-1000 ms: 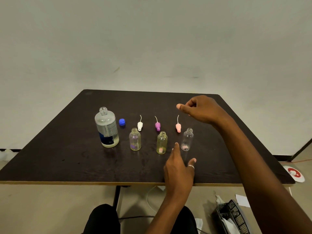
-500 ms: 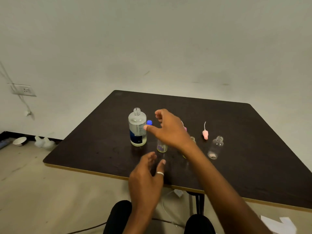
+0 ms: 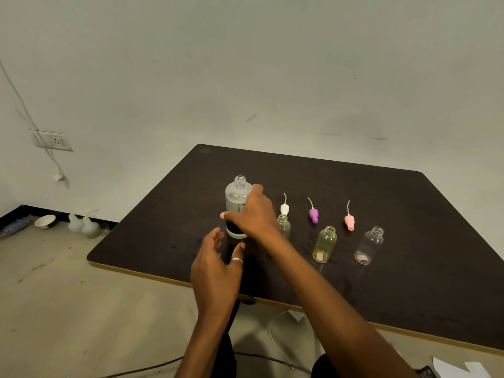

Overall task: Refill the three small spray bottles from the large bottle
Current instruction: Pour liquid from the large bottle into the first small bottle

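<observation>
The large clear bottle (image 3: 236, 199) with a dark label stands uncapped on the dark table (image 3: 395, 214). My right hand (image 3: 255, 214) wraps around its middle, thumb across the front. My left hand (image 3: 218, 264) hovers open just in front of the bottle, a ring on one finger. Three small uncapped bottles stand in a row to the right: one (image 3: 285, 226) partly behind my right wrist, a yellowish one (image 3: 325, 244) and a clear one (image 3: 369, 245). Behind them lie a white spray cap (image 3: 284, 208), a purple cap (image 3: 313, 214) and a pink cap (image 3: 349, 222).
The table's near edge (image 3: 141, 271) runs diagonally in front of my hands. On the floor at the left lie a bowl (image 3: 45, 221) and pale plastic items (image 3: 84, 226). A wall socket (image 3: 53, 141) with a hanging cable is at the left. Papers (image 3: 461, 368) lie bottom right.
My right hand has swung left from above the pink cap and closed around the large bottle. My left hand moved left too. The view turned left, and the blue cap is now hidden.
</observation>
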